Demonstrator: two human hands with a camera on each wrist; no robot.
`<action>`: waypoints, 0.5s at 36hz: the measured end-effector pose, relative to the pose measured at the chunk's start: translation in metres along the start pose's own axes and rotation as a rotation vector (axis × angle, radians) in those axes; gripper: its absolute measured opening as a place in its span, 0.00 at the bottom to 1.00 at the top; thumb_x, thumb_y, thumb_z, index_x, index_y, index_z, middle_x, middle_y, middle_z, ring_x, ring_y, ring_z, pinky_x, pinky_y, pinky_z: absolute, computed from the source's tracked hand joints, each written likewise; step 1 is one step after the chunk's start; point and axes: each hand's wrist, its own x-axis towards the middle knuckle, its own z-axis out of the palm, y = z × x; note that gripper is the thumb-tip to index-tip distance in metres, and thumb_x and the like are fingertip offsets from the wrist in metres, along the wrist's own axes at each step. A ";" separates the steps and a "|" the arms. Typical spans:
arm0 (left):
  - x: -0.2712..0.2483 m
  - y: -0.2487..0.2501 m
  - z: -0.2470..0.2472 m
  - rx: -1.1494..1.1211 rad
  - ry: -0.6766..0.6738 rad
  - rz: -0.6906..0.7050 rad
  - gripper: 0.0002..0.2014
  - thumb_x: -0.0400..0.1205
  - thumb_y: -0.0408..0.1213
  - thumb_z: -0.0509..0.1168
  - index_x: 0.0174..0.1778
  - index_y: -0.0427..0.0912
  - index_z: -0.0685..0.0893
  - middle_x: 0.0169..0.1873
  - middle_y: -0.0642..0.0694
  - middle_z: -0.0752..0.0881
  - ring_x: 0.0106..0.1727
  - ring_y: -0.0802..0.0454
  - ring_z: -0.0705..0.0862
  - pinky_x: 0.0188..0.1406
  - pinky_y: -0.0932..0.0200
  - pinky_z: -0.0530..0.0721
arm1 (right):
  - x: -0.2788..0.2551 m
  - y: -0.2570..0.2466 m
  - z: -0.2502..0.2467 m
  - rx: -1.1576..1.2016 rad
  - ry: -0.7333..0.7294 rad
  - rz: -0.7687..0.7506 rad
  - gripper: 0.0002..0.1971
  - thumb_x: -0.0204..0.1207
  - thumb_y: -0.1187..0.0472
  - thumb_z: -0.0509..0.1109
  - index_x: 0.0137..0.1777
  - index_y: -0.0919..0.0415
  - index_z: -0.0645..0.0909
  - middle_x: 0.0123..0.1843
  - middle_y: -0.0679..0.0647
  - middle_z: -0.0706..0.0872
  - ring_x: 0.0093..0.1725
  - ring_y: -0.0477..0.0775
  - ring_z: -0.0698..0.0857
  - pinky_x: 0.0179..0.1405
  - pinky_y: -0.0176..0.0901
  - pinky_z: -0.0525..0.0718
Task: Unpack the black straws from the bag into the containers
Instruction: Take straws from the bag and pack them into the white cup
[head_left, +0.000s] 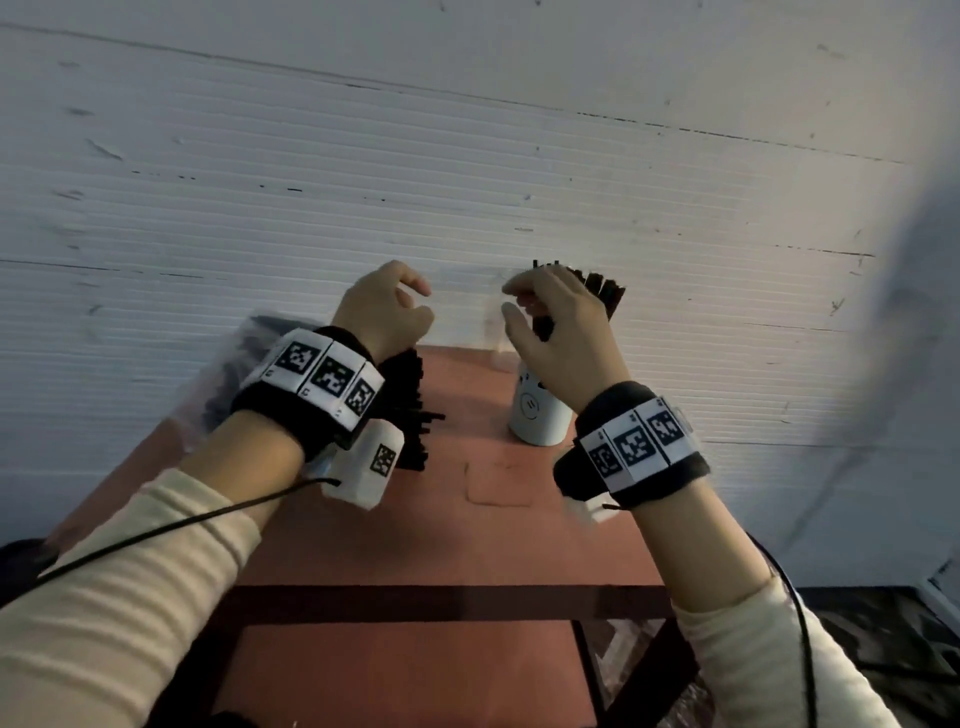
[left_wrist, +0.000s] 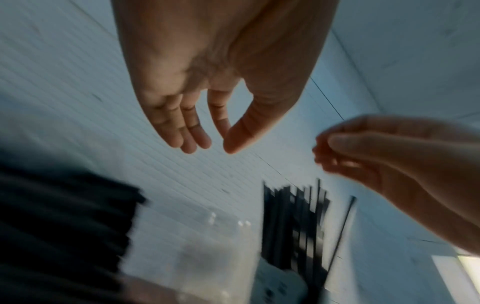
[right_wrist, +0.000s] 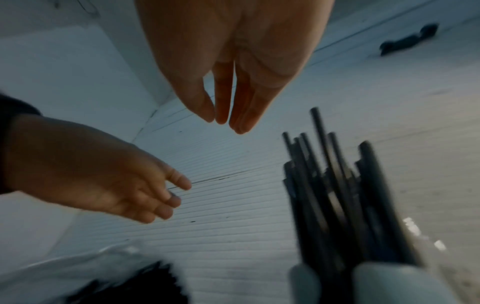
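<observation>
Both hands are raised above the far end of the reddish-brown rectangular worktop (head_left: 452, 551), in front of a white ribbed wall panel (head_left: 467, 182).

The left hand (head_left: 387, 309) holds nothing. In the left wrist view its fingers (left_wrist: 182, 127) are loosely extended and lie side by side, with the thumb tip close to the index fingertip but not pinching any object.

The right hand (head_left: 561, 332) is positioned above the white cylindrical container (head_left: 537, 415), which stands upright on the worktop at the right. In the right wrist view its fingers (right_wrist: 242, 102) are straight and pressed together, pointing away from the wrist, and no object is gripped. A bundle of thin black straws (right_wrist: 335, 195) stands in this container, the upper ends fanning out beyond the right hand in the head view.

A second mass of black straws (head_left: 410, 410) is visible below the left wrist. Whether it stands in a container cannot be told, as the wrist covers it. The clear plastic bag (head_left: 234, 374), with dark contents inside, lies at the left edge of the worktop, behind the left wrist.
</observation>
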 end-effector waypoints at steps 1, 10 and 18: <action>-0.001 -0.007 -0.009 0.025 0.023 -0.011 0.08 0.76 0.34 0.66 0.49 0.49 0.81 0.44 0.48 0.82 0.45 0.49 0.80 0.45 0.60 0.71 | -0.003 -0.005 0.008 0.033 -0.074 0.007 0.10 0.79 0.62 0.68 0.56 0.64 0.83 0.52 0.55 0.84 0.50 0.50 0.83 0.53 0.44 0.83; -0.019 -0.058 -0.045 0.177 -0.131 -0.028 0.12 0.75 0.42 0.75 0.51 0.50 0.83 0.47 0.46 0.85 0.49 0.50 0.83 0.49 0.58 0.77 | -0.008 -0.040 0.067 0.002 -0.713 0.062 0.20 0.77 0.51 0.72 0.68 0.56 0.79 0.64 0.52 0.83 0.61 0.51 0.80 0.58 0.37 0.76; -0.026 -0.068 -0.042 0.142 -0.196 0.006 0.12 0.80 0.35 0.71 0.58 0.47 0.83 0.46 0.50 0.83 0.53 0.48 0.85 0.55 0.54 0.83 | -0.004 -0.045 0.098 -0.072 -0.856 0.061 0.26 0.73 0.56 0.75 0.70 0.57 0.75 0.67 0.59 0.71 0.65 0.59 0.73 0.64 0.46 0.74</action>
